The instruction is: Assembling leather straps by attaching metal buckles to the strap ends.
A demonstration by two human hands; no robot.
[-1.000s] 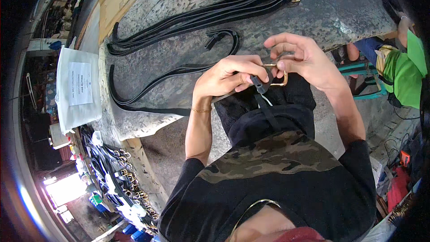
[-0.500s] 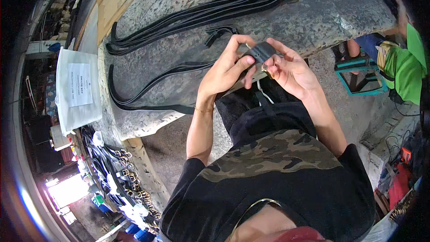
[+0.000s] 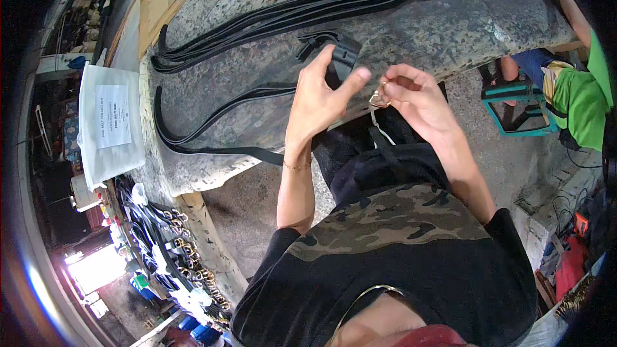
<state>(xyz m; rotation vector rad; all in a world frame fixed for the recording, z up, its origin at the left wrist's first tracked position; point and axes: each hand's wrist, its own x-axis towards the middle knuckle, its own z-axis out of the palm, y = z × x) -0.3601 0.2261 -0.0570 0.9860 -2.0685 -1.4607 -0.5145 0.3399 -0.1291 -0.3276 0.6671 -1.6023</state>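
My left hand (image 3: pixel 324 93) is closed on the end of a black belt strap (image 3: pixel 347 54), which bends over between the thumb and fingers just above the table edge. From that hand the rest of the strap (image 3: pixel 218 114) seems to run left along the table in a long curve. A gold buckle (image 3: pixel 379 97) is pinched in the fingertips of my right hand (image 3: pixel 414 96), apart from the strap end. Short black strap pieces (image 3: pixel 315 42) lie on the table just behind my left hand.
On the mottled table (image 3: pixel 463 32) several black belts (image 3: pixel 283 16) with gold buckles lie side by side. A white bag (image 3: pixel 112 122) with a printed sheet hangs at the left. More belts with buckles (image 3: pixel 186 254) are lower left. A person in green (image 3: pixel 581 93) is at right, near a teal stool (image 3: pixel 520 109).
My hands have moved apart. My left hand has shifted slightly left and up with the strap end, while the gold buckle stays in my right fingers, now clear of the strap.
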